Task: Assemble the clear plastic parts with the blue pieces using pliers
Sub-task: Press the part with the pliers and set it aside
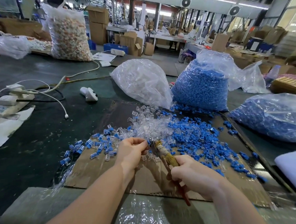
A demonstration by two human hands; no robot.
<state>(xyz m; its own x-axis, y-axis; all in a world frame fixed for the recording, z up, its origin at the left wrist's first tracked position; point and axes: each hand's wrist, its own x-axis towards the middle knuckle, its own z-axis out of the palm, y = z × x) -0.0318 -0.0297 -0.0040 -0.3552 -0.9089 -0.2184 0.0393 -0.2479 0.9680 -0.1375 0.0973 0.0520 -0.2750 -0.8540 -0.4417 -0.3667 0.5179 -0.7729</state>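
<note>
My left hand (132, 151) pinches a small clear part with a blue piece (148, 142) at its fingertips. The metal jaws of the pliers (160, 150) meet that piece. My right hand (190, 175) grips the pliers' tape-wrapped handles, whose red ends stick out below my palm. Loose clear parts (150, 125) lie heaped on the cardboard (95, 169) just beyond my hands. Loose blue pieces (194, 135) spread to the right of them. Joined clear-and-blue parts (96, 143) lie scattered to the left.
A bag of clear parts (142, 82) and two bags of blue pieces (200, 85) (273, 116) stand behind the piles. A power strip (14, 96) with white cables lies at the left. Bubble wrap (146, 215) covers the near table edge. A person stands at the far left.
</note>
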